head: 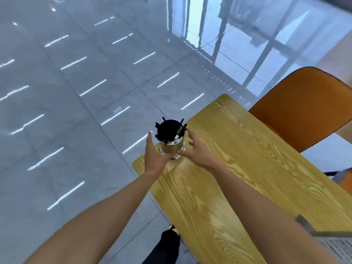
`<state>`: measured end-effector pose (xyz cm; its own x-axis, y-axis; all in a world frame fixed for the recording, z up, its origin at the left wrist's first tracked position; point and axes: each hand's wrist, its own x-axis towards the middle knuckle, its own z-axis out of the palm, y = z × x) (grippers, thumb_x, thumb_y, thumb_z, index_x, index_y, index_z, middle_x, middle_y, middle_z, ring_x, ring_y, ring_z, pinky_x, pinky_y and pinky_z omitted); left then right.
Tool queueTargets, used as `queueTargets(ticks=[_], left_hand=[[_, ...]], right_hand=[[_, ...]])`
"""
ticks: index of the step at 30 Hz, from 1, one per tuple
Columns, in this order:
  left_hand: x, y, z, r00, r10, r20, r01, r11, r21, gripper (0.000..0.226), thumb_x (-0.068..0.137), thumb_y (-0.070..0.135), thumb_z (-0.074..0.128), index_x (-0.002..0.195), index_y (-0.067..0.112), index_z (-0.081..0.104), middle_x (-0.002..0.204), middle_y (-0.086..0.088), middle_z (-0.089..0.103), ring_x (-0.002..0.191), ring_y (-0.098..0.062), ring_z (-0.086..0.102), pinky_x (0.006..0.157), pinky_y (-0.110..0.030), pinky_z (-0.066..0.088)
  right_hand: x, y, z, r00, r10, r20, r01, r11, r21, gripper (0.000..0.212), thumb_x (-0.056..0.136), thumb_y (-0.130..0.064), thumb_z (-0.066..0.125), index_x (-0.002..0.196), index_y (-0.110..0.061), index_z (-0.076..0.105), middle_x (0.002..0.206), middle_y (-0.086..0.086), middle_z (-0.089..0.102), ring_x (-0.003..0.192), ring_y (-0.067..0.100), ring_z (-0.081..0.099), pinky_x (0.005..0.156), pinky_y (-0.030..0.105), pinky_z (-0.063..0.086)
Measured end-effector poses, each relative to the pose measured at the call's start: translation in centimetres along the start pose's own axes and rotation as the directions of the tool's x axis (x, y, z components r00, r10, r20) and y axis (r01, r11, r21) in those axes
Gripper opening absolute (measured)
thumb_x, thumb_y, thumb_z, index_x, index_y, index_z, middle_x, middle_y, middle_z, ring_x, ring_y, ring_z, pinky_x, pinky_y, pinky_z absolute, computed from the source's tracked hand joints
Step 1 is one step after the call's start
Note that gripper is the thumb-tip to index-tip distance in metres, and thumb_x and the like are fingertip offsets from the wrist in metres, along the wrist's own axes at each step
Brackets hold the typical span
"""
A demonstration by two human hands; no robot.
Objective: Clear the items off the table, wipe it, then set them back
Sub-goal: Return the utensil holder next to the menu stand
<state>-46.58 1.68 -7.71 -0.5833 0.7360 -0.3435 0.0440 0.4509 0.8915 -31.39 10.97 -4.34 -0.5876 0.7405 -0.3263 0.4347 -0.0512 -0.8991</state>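
A clear glass jar (172, 148) holding a black spiky object and several black and white sticks stands near the far left corner of the yellow wood-grain table (238, 164). My left hand (153, 155) is at the jar's left side with fingers straight and apart. My right hand (198, 151) is at its right side, fingers spread and curved. Both hands flank the jar closely; whether they touch the glass is unclear.
An orange chair (304, 109) stands at the table's far right side. A grey object (323, 237) lies at the table's near right edge. Glossy grey floor tiles lie to the left. My dark trouser leg and shoe (167, 242) are below the table's left edge.
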Motion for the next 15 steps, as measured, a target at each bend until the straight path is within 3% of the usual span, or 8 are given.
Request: queueTargets(ticks=[1, 3, 6, 9, 11, 13, 15], left_hand=[[0.2, 0.3, 0.0, 1.0, 0.015, 0.019, -0.014, 1.0, -0.026, 0.115, 0.063, 0.032, 0.095, 0.156, 0.031, 0.026, 0.15, 0.018, 0.042, 0.137, -0.01, 0.044, 0.109, -0.036, 0.044], [0.5, 0.8, 0.1, 0.999, 0.028, 0.031, -0.026, 0.997, -0.076, 0.091, 0.066, 0.018, 0.094, 0.142, 0.028, 0.045, 0.131, 0.023, 0.059, 0.123, -0.006, 0.058, 0.095, -0.028, 0.052], [0.5, 1.5, 0.8, 0.999, 0.029, 0.045, -0.024, 0.993, -0.115, 0.082, 0.063, 0.01, 0.095, 0.131, 0.027, 0.053, 0.118, 0.02, 0.066, 0.111, -0.001, 0.064, 0.085, -0.025, 0.057], [0.1, 2.6, 2.6, 0.992, 0.071, 0.108, -0.06, 0.993, -0.102, 0.084, 0.062, 0.013, 0.096, 0.133, 0.025, 0.053, 0.119, 0.017, 0.066, 0.111, -0.004, 0.065, 0.087, -0.026, 0.056], [-0.7, 3.7, 4.5, 0.983, 0.09, 0.162, -0.075, 0.993, -0.096, 0.083, 0.064, 0.015, 0.096, 0.134, 0.025, 0.053, 0.12, 0.018, 0.065, 0.113, -0.005, 0.064, 0.088, -0.025, 0.055], [-1.6, 4.8, 6.8, 0.968, 0.096, 0.231, -0.078, 0.993, -0.086, 0.079, 0.066, 0.017, 0.095, 0.133, 0.026, 0.054, 0.116, 0.021, 0.066, 0.112, 0.0, 0.064, 0.084, -0.022, 0.056], [-2.9, 5.9, 9.3, 0.942, 0.111, 0.317, -0.088, 0.993, -0.084, 0.072, 0.067, 0.012, 0.094, 0.125, 0.029, 0.056, 0.109, 0.023, 0.067, 0.105, 0.007, 0.066, 0.075, -0.016, 0.056]], right_hand=[[0.4, -0.1, 0.3, 1.0, -0.006, 0.004, 0.006, 1.0, 0.028, 0.094, 0.08, -0.025, 0.083, 0.158, -0.026, 0.029, 0.153, -0.009, 0.044, 0.127, -0.008, 0.047, 0.111, 0.031, 0.042], [1.0, 0.0, 0.7, 1.0, 0.016, 0.003, -0.016, 0.995, 0.094, 0.086, 0.082, -0.016, 0.083, 0.154, -0.024, 0.037, 0.141, -0.016, 0.052, 0.116, -0.015, 0.052, 0.102, 0.023, 0.049], [0.6, 0.1, 0.2, 0.998, 0.053, -0.023, -0.048, 0.981, 0.187, 0.076, 0.085, -0.007, 0.079, 0.149, -0.024, 0.042, 0.127, -0.024, 0.059, 0.116, 0.006, 0.066, 0.086, 0.023, 0.057], [-1.2, 0.5, -1.9, 0.994, 0.052, -0.098, -0.03, 0.977, 0.212, 0.069, 0.087, -0.007, 0.077, 0.145, -0.025, 0.045, 0.125, -0.024, 0.059, 0.104, 0.001, 0.07, 0.077, 0.017, 0.056], [-2.9, 1.2, -3.6, 0.984, 0.069, -0.166, -0.032, 0.977, 0.213, 0.069, 0.086, -0.017, 0.08, 0.145, -0.028, 0.046, 0.131, -0.02, 0.059, 0.109, 0.003, 0.068, 0.085, 0.023, 0.057], [-4.9, 2.2, -5.4, 0.966, 0.092, -0.242, -0.035, 0.973, 0.228, 0.072, 0.083, -0.03, 0.082, 0.146, -0.031, 0.046, 0.142, -0.011, 0.057, 0.119, 0.014, 0.065, 0.096, 0.038, 0.057], [-7.3, 3.3, -7.2, 0.939, 0.122, -0.323, -0.047, 0.972, 0.231, 0.076, 0.082, -0.038, 0.082, 0.147, -0.035, 0.043, 0.146, -0.01, 0.054, 0.121, 0.015, 0.064, 0.096, 0.043, 0.057]])
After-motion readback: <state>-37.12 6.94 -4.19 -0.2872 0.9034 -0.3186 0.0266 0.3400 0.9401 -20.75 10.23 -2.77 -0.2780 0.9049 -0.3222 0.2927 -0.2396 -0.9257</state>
